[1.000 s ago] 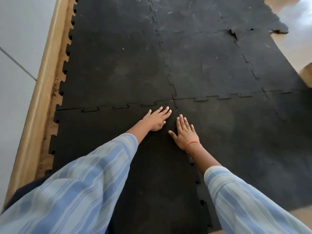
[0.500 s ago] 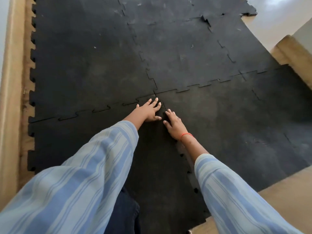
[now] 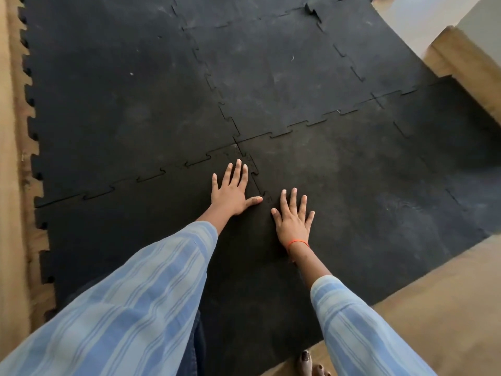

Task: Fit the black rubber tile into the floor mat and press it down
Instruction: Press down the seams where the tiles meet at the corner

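Floor mat (image 3: pixel 135 104) cut off above.

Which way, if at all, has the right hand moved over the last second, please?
Yes: the right hand has slid toward the person along the seam, farther from the four-tile corner.

Warm tan wooden floor (image 3: pixel 423 308) shows at the lower right and in a narrow strip down the left side. Along the left edge runs a pale wooden skirting board (image 3: pixel 6 185). At the upper right a wooden ledge (image 3: pixel 466 66) angles in, with a bright, light-washed patch of floor (image 3: pixel 417 14) beyond it.
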